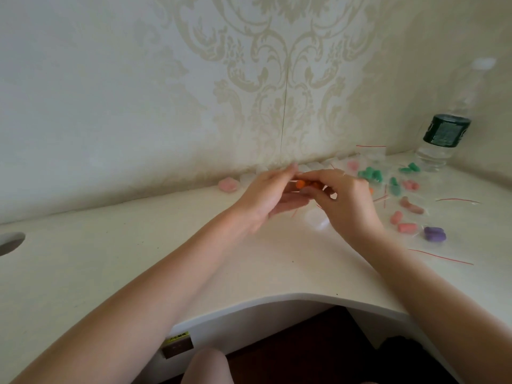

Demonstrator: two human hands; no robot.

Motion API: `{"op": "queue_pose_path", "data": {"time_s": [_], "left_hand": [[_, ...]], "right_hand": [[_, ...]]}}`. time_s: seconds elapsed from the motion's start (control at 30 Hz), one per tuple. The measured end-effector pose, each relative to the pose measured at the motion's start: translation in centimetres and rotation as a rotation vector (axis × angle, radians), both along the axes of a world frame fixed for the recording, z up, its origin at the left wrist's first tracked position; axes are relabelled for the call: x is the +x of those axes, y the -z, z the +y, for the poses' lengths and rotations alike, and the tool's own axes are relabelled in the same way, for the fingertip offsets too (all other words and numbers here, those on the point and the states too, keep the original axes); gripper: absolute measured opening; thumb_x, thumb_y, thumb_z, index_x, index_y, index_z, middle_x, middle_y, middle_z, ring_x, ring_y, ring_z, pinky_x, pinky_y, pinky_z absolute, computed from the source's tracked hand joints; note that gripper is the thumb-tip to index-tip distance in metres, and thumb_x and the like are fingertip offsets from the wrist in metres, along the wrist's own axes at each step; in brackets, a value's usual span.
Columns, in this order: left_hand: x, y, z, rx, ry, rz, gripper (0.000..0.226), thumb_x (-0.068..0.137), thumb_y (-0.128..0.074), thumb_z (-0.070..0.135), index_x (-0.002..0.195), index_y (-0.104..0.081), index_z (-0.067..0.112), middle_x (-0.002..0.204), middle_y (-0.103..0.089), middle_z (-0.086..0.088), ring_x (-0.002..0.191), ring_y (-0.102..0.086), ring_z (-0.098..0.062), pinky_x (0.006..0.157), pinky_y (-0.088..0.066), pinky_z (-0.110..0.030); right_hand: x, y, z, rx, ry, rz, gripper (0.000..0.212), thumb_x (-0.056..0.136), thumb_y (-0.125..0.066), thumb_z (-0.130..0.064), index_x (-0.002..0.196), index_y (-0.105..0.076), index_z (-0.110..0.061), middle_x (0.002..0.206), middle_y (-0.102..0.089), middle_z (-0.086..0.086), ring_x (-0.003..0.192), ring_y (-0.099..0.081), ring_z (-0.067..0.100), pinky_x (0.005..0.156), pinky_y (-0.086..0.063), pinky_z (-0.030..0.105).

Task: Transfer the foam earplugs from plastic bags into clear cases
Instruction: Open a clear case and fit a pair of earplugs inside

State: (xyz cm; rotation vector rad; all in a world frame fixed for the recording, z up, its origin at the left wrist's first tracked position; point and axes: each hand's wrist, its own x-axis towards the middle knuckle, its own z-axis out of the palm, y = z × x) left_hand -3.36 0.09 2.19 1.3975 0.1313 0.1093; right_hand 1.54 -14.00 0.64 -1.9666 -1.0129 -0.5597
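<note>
While both hands, left (pixel 273 194) and right (pixel 342 196), pinch a crinkly bag (orange foam earplugs (pixel 300 184) inside).

I see both hands, left (pixel 273 194) and right (pixel 342 199), pinching a bag of orange earplugs (pixel 300 184) above the tabletop (pixel 138 245).

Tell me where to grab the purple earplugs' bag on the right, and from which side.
Pinch the purple earplugs across their bulge, coming straight down from above: the bag lies flat on the desk, its clear film is thin, and pink earplugs crowd its left side.
</note>
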Motion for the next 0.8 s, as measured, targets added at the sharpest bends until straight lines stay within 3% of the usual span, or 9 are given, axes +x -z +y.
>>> {"op": "queue_pose_path", "data": {"time_s": [0.1, 0.2, 0.33, 0.4, 0.5, 0.57, 0.67, 0.73, 0.8], "left_hand": [[-0.3, 0.1, -0.7, -0.294, 0.118, 0.095, 0.034, 0.102, -0.04, 0.027, 0.092, -0.065, 0.006, 0.081, -0.071, -0.008, 0.076, -0.071, -0.017, 0.081, -0.058, -0.029], [-0.6, 0.0, -0.7, -0.549, 0.149, 0.145, 0.037, 0.102, -0.037, 0.026, 0.089, -0.06, 0.0, 0.078, -0.071, -0.016, 0.071, -0.071, -0.022, 0.079, -0.056, -0.035], [-0.4, 0.3, -0.7, -0.726, 0.108, 0.192, 0.027, 0.103, -0.034, 0.012, 0.096, -0.056, -0.003, 0.086, -0.065, -0.02, 0.069, -0.07, -0.025, 0.063, -0.059, -0.036], [-0.1, 0.6, -0.4, -0.796, 0.04, 0.198, 0.025, 0.102, -0.034, 0.007, 0.102, -0.056, -0.005, 0.084, -0.062, -0.018, 0.061, -0.066, -0.024, 0.056, -0.059, -0.034], [0.5, 0.6, 0.3, -0.872, -0.047, 0.176, 0.024, 0.099, -0.037, 0.0, 0.101, -0.059, -0.01, 0.078, -0.055, -0.016, 0.063, -0.058, -0.019, 0.058, -0.06, -0.038], [0.6, 0.3, 0.5, -0.765, -0.12, 0.146, 0.028, 0.097, -0.035, -0.005, 0.09, -0.062, -0.008, 0.074, -0.054, -0.013, 0.064, -0.052, -0.015, 0.057, -0.058, -0.032], [0.9, 0.2, 0.6, -0.32, -0.229, 0.126, 0.036, 0.089, -0.03, -0.011, 0.079, -0.063, 0.001, 0.077, -0.054, -0.01, 0.057, -0.043, -0.012, 0.044, -0.047, -0.021], [0.9, 0.6, 0.9, 0.002, -0.247, 0.09, 0.041, 0.086, -0.026, -0.008, 0.075, -0.063, 0.006, 0.074, -0.047, -0.005, 0.053, -0.036, -0.01, 0.043, -0.035, -0.02], [0.8, 0.7, 1.0, 0.147, -0.207, 0.098, 0.041, 0.085, -0.026, -0.005, 0.072, -0.064, 0.006, 0.068, -0.041, -0.002, 0.048, -0.032, -0.009, 0.044, -0.028, -0.021]], "right_hand": [[0.0, 0.1, 0.1, -0.019, 0.0, -0.094, 0.022, 0.082, -0.066, -0.004, 0.1, -0.073, -0.014, 0.079, -0.059, -0.02, 0.081, -0.052, -0.006, 0.074, -0.038, 0.008], [0.1, 0.1, 0.3, -0.034, 0.034, -0.067, 0.028, 0.081, -0.07, -0.008, 0.108, -0.065, -0.012, 0.086, -0.056, -0.025, 0.09, -0.058, 0.015, 0.079, -0.043, 0.022], [0.4, 0.3, 0.5, -0.156, 0.01, -0.008, 0.024, 0.081, -0.072, -0.027, 0.098, -0.059, -0.017, 0.089, -0.058, -0.023, 0.099, -0.056, 0.015, 0.093, -0.041, 0.036], [0.6, 0.5, 0.6, -0.186, -0.056, 0.026, 0.018, 0.085, -0.068, -0.031, 0.1, -0.065, -0.021, 0.108, -0.064, -0.012, 0.112, -0.051, 0.008, 0.101, -0.037, 0.026], [0.6, -0.2, 0.0, -0.093, -0.042, 0.134, 0.022, 0.091, -0.058, -0.036, 0.109, -0.065, -0.027, 0.119, -0.061, -0.015, 0.109, -0.05, 0.0, 0.088, -0.037, 0.013], [0.9, -0.8, -1.1, -0.14, 0.05, 0.191, 0.031, 0.084, -0.056, -0.052, 0.109, -0.062, -0.035, 0.099, -0.062, -0.017, 0.093, -0.053, 0.005, 0.076, -0.038, 0.022], [1.2, -1.2, -2.3, -0.601, 0.192, 0.158, 0.05, 0.067, -0.054, -0.076, 0.105, -0.058, -0.044, 0.093, -0.054, -0.016, 0.096, -0.044, 0.009, 0.084, -0.032, 0.031], [1.2, -0.8, -2.1, -0.767, 0.208, 0.125, 0.049, 0.067, -0.058, -0.075, 0.103, -0.058, -0.042, 0.097, -0.053, -0.015, 0.1, -0.041, 0.009, 0.088, -0.029, 0.033], [1.2, -0.5, -1.9, -0.739, 0.162, 0.156, 0.042, 0.07, -0.063, -0.068, 0.1, -0.059, -0.04, 0.096, -0.054, -0.016, 0.094, -0.045, 0.007, 0.085, -0.035, 0.031]]}}
